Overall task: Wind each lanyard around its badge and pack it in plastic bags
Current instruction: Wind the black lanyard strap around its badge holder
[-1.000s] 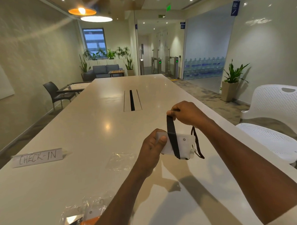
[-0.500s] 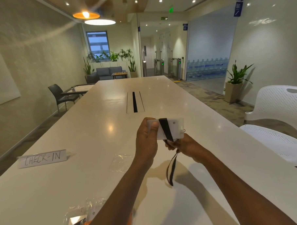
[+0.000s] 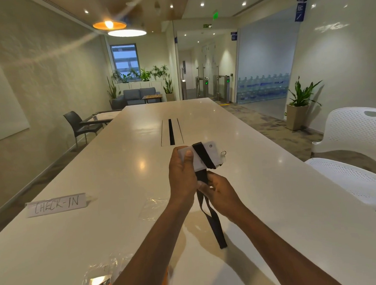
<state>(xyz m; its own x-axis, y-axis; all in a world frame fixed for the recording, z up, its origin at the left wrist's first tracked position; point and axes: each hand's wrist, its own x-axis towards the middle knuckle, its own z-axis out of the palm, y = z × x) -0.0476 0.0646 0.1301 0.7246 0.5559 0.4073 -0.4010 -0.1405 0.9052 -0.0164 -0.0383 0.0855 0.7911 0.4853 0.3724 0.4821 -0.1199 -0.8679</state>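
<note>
My left hand (image 3: 182,175) grips a white badge (image 3: 213,154) by its left end, above the long table (image 3: 271,203). A black lanyard (image 3: 212,225) crosses the badge once as a diagonal band, and its loose end hangs down below. My right hand (image 3: 219,192) sits just under the badge and pinches the strap there. A small metal ring shows at the badge's right end. An empty clear plastic bag (image 3: 152,208) lies flat on the table to the left of my forearm.
A paper sign reading CHECK-IN (image 3: 56,205) stands at the left. Packed plastic bags (image 3: 100,277) with something orange lie at the near edge. A cable slot (image 3: 171,132) runs down the table's middle. White chairs (image 3: 355,148) stand on the right.
My right hand dropped from above the badge to below it, drawing the strap over the badge's face. Both hands and the badge rose and moved farther from me; the loose end now hangs lower.
</note>
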